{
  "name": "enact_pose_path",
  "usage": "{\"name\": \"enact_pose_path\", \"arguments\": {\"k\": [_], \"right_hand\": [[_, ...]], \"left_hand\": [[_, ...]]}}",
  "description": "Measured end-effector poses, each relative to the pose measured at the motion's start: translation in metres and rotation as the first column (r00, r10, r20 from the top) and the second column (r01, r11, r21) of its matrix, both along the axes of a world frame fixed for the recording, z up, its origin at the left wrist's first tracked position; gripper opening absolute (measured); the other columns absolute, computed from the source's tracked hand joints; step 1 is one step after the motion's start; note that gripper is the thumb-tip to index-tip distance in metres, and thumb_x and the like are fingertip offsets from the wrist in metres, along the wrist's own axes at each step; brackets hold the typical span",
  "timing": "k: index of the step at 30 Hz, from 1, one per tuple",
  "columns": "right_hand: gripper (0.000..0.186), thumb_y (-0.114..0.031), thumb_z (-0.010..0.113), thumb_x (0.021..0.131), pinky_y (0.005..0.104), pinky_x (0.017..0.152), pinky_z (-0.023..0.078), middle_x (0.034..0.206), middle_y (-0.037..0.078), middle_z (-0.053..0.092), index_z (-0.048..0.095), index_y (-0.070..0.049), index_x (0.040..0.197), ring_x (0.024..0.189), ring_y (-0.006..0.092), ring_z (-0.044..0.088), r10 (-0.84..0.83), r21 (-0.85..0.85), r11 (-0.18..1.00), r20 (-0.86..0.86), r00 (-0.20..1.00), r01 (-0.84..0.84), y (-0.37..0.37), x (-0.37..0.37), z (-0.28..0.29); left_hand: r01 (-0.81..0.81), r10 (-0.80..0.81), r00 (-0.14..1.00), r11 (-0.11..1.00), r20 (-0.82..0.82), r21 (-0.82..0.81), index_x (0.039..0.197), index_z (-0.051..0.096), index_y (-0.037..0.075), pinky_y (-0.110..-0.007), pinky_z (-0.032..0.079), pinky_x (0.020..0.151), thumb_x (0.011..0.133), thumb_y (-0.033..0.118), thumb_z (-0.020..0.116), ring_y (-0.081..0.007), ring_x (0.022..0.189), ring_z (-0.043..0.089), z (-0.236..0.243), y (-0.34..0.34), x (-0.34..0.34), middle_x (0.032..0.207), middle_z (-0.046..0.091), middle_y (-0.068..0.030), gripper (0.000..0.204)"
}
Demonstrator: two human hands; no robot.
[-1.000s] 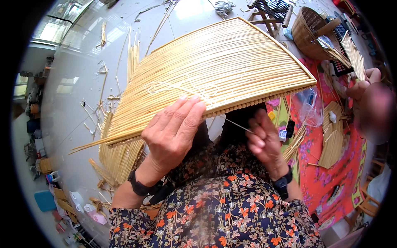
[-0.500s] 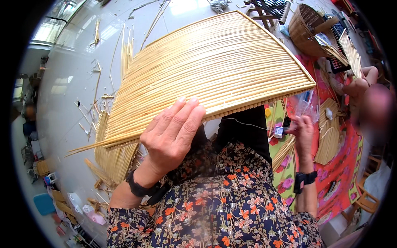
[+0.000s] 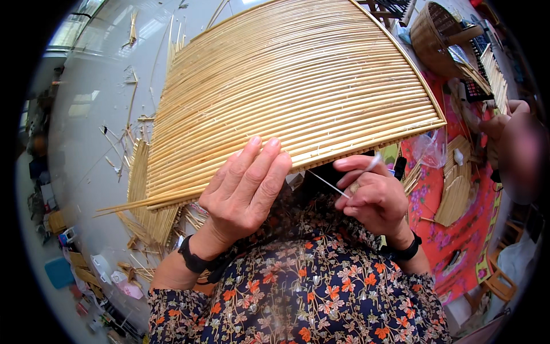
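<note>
A large panel of straw-coloured stalks (image 3: 286, 86), laid side by side with a thin border strip, spreads in front of me. My left hand (image 3: 246, 186) grips its near edge, with the fingers flat on top and the thumb hidden beneath. Loose stalk ends stick out at the panel's left corner. A white thread (image 3: 329, 183) runs taut from under the near edge to my right hand (image 3: 372, 198). That hand's fingers are curled and pinch the thread below the panel; a blurred whitish bit shows by its fingertips.
A wicker basket (image 3: 425, 49) stands at the far right. On the red floral cloth (image 3: 427, 175) lie a crumpled clear plastic bag (image 3: 428, 150) and flat stalk pieces (image 3: 452, 206). Another person's hand (image 3: 497, 129) is at the right. Scattered stalks (image 3: 133, 109) litter the floor at left.
My right hand has moved left from over the cloth to just below the panel's edge, with the thread now short and taut. The panel looks nearer and larger, still in my left hand.
</note>
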State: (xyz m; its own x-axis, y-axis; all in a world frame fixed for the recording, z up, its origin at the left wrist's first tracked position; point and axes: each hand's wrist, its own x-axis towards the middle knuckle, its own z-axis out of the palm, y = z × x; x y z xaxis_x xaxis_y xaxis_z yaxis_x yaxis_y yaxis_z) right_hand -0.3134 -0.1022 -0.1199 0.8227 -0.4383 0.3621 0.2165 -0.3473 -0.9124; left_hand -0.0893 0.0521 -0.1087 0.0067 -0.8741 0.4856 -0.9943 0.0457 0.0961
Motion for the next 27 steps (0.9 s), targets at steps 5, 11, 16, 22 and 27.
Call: {"name": "enact_pose_path", "arguments": {"k": [5,11,16,22,27], "right_hand": [[0.014,-0.003,0.078,0.094,0.0326,0.072,0.054,0.087,0.009,0.068,0.064,-0.002,0.098,0.083,0.0229,0.070,0.155,0.460,0.880,-0.038,0.987,-0.120,0.006,0.004,-0.010],[0.015,-0.003,0.079,0.092,0.0365,0.064,0.051,0.084,0.009,0.062,0.065,-0.004,0.098,0.074,0.0284,0.064,0.176,0.211,0.968,-0.171,0.970,-0.138,0.001,0.003,0.003],[0.015,-0.005,0.079,0.087,0.0412,0.062,0.052,0.079,0.010,0.061,0.066,-0.005,0.094,0.070,0.0316,0.064,-0.007,-0.201,0.979,-0.140,0.990,-0.022,-0.037,0.044,0.024],[0.015,-0.004,0.079,0.088,0.0398,0.065,0.052,0.081,0.012,0.065,0.064,-0.003,0.092,0.074,0.0320,0.067,-0.022,-0.196,0.980,-0.280,0.960,-0.034,-0.022,0.058,0.003],[0.014,0.000,0.079,0.088,0.0365,0.063,0.051,0.082,0.010,0.066,0.066,-0.002,0.093,0.072,0.0269,0.067,-0.032,-0.193,0.981,-0.280,0.960,-0.024,-0.017,0.056,-0.005]], "left_hand": [[0.009,-0.009,0.998,1.000,0.062,-0.005,0.120,0.078,0.011,-0.037,0.058,0.095,0.099,0.014,0.069,-0.0276,0.117,0.075,-0.003,-0.001,0.002,0.122,0.079,-0.0075,0.024],[0.007,-0.009,0.998,1.000,0.064,0.029,0.121,0.078,0.012,-0.037,0.058,0.098,0.099,0.015,0.069,-0.0273,0.119,0.074,-0.006,0.005,0.003,0.122,0.079,-0.0067,0.024],[0.003,-0.003,1.000,1.000,0.015,0.002,0.121,0.078,0.012,-0.038,0.058,0.099,0.098,0.014,0.070,-0.0276,0.122,0.073,-0.015,0.006,0.005,0.124,0.078,-0.0071,0.024],[0.048,-0.004,0.961,0.987,-0.276,0.152,0.125,0.075,0.004,-0.046,0.056,0.106,0.090,0.023,0.083,-0.0350,0.127,0.070,-0.013,0.013,0.014,0.131,0.075,-0.0160,0.040],[-0.025,0.100,0.946,0.971,-0.308,0.240,0.122,0.077,0.004,-0.046,0.055,0.105,0.084,0.016,0.086,-0.0379,0.124,0.069,0.006,0.056,0.058,0.130,0.074,-0.0175,0.040]]}}
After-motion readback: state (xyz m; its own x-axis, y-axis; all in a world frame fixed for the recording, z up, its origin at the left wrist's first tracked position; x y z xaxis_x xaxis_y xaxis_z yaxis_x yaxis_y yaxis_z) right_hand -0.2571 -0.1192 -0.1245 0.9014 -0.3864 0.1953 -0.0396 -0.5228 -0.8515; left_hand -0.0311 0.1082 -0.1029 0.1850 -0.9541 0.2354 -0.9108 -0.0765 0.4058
